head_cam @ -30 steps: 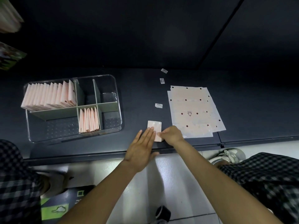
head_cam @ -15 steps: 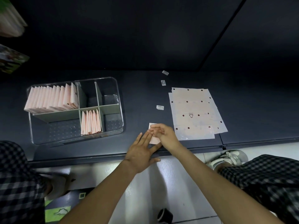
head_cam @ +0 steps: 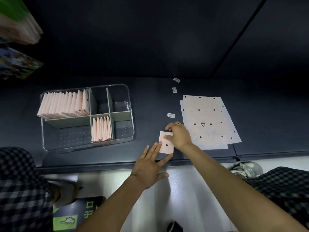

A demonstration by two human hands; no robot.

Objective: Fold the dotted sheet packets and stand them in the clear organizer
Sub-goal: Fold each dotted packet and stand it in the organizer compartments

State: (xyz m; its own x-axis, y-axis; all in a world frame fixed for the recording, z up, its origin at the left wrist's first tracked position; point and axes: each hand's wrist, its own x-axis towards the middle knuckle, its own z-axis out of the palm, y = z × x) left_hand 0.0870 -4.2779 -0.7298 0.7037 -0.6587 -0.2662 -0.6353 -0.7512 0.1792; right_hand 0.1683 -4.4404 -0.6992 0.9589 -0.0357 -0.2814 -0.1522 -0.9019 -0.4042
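Observation:
A small folded pink dotted packet (head_cam: 166, 145) lies on the dark table near its front edge. My left hand (head_cam: 150, 163) lies flat with straight fingers, the fingertips touching the packet's lower left edge. My right hand (head_cam: 179, 135) covers the packet's far right corner, with its thumb on top and its fingers curled over the far edge. The clear organizer (head_cam: 130, 104) stands to the left. It holds a row of folded packets (head_cam: 66, 104) in the back left compartment and several more (head_cam: 101, 129) in the front middle one. Flat dotted sheets (head_cam: 209, 118) are stacked to the right.
Three small white labels (head_cam: 171, 115) (head_cam: 174, 90) (head_cam: 176, 80) lie on the table behind my hands. The table's front edge (head_cam: 100, 164) runs just below the packet. Plaid-clad knees show at the bottom left and bottom right. The organizer's other compartments hold nothing.
My right hand has slid from the packet's near right side up to its far edge. My left hand has drawn back slightly, uncovering more of the packet.

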